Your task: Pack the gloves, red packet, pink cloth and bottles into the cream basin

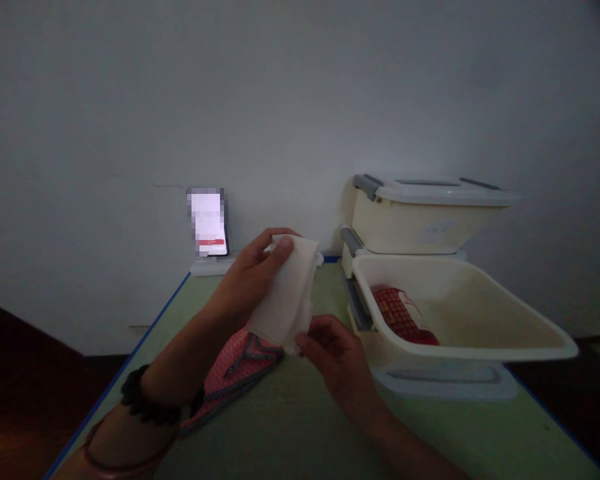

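Between my two hands, above the table, is a folded white cloth (286, 290), held up at a tilt. My left hand (247, 277) grips its upper left side, thumb on the near face and fingers behind. Lower down, my right hand (337, 357) pinches the cloth's bottom right corner between thumb and fingers. Beneath my left forearm lies a pink fabric piece (235, 370) with dark patterned trim; the arm covers part of it. A beaded bracelet (147, 397) circles my left wrist.
An uncovered cream bin (460, 340) on the right has a red packet (397, 313) inside. Behind it is a lidded bin (410, 220); a pale lid (445, 383) lies beneath the front bin. A lit phone (210, 227) leans at the back left of the green table (290, 433), near the wall.
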Motion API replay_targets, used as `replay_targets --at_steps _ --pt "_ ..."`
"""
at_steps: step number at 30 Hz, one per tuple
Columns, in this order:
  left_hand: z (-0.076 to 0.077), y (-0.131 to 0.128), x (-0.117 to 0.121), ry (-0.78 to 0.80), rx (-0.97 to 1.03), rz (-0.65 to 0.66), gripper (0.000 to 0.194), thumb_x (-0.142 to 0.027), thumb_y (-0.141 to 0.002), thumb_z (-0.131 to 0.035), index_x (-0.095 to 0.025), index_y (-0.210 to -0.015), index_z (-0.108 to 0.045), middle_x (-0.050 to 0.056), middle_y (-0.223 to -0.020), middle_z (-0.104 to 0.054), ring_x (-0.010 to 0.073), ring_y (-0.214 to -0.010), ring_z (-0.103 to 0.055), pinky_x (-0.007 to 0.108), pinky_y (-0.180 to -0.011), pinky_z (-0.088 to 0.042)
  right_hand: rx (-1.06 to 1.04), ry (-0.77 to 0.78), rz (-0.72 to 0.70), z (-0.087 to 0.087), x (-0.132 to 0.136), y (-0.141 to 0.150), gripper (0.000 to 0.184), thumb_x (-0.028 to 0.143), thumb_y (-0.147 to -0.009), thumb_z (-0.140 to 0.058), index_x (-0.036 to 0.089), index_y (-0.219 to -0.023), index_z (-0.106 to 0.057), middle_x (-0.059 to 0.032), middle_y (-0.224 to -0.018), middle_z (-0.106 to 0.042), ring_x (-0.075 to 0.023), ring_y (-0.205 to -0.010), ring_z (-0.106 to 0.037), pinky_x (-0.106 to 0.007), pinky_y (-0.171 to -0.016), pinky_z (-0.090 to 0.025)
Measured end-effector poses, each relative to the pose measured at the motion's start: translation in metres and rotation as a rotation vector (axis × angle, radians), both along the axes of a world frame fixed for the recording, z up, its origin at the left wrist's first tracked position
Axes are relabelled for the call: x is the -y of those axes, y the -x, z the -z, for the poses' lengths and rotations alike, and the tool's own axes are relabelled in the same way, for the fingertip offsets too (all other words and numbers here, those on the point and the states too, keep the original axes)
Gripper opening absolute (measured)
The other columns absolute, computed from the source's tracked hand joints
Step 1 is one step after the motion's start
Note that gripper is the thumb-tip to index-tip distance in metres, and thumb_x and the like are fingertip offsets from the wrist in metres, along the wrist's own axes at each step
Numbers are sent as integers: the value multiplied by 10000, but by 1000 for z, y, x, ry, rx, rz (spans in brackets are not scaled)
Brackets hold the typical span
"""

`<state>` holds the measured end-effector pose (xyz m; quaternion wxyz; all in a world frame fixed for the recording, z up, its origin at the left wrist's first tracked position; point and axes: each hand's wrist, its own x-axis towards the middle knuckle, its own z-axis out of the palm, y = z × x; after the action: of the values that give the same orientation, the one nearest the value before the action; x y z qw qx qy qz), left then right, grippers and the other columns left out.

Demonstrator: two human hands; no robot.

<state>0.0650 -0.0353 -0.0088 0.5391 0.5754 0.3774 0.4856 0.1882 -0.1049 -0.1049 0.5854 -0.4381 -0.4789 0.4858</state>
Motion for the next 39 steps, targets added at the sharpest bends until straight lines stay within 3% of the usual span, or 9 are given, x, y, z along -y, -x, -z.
replay_targets --at_steps 6,13,16,19,25,29,32,36,39 --pt "5 -10 6 36 13 62 176 -386 -808 -553 -238 -894 -589 -48 -619 -555 97 -466 -503 162 -400 -389 108 16 25 4 -5 -2 183 332 -730 -643 197 -724 -520 34 -667 -509 -112 -636 -498 -243 -611 -422" --pt "4 -9 5 67 4 24 173 -381 -801 -567 -222 -862 -597 -51 -608 -547 84 -463 -470 152 -405 -360 105 -32 75 10 2 4 268 251 -724 -646 233 -773 -383 104 -575 -310 -74 -484 -327 -193 -445 -290" --pt "5 -4 1 74 13 -12 180 -390 -797 -579 -225 -870 -587 -56 -587 -537 78 -440 -456 145 -386 -343 232 -191 109 13 11 7 277 245 -757 -628 237 -738 -352 109 -542 -339 -65 -453 -347 -191 -447 -305" --pt "8 0 -4 60 48 -49 197 -403 -792 -586 -230 -887 -575 -52 -597 -552 82 -450 -478 144 -391 -362 387 -334 4 14 16 6 155 246 -792 -598 224 -795 -445 99 -518 -411 -61 -425 -387 -194 -437 -310" --pt "5 -6 2 -8 8 -122 210 -407 -802 -569 -222 -902 -568 -54 -586 -544 75 -441 -468 129 -375 -349 282 -159 43 9 10 1 369 341 -848 -535 229 -1183 -427 45 -697 -520 -74 -484 -480 -186 -422 -364" --pt "3 -12 8 -4 -51 -46 180 -387 -821 -539 -218 -876 -563 -57 -550 -533 72 -416 -436 127 -360 -334 301 -122 84 4 5 -3 237 371 -829 -558 202 -991 -519 61 -614 -429 -82 -497 -426 -190 -426 -337" --pt "5 -12 8 3 -66 -17 166 -372 -821 -544 -215 -869 -570 -56 -565 -547 66 -426 -440 119 -363 -316 413 -214 173 2 7 -2 134 319 -830 -560 201 -776 -530 63 -589 -359 -85 -494 -368 -208 -448 -320" --pt "5 -6 5 -3 -103 -5 192 -391 -812 -564 -206 -854 -586 -51 -581 -553 66 -455 -451 119 -387 -312 559 -426 328 3 11 1 39 220 -803 -592 209 -782 -561 -4 -826 -432 -119 -708 -463 -258 -645 -412" --pt "1 0 5 -36 -137 21 194 -391 -809 -569 -201 -842 -593 -48 -574 -550 69 -458 -445 127 -394 -310 549 -426 320 4 13 4 29 200 -817 -573 225 -826 -560 -47 -1027 -415 -165 -962 -473 -283 -746 -422"
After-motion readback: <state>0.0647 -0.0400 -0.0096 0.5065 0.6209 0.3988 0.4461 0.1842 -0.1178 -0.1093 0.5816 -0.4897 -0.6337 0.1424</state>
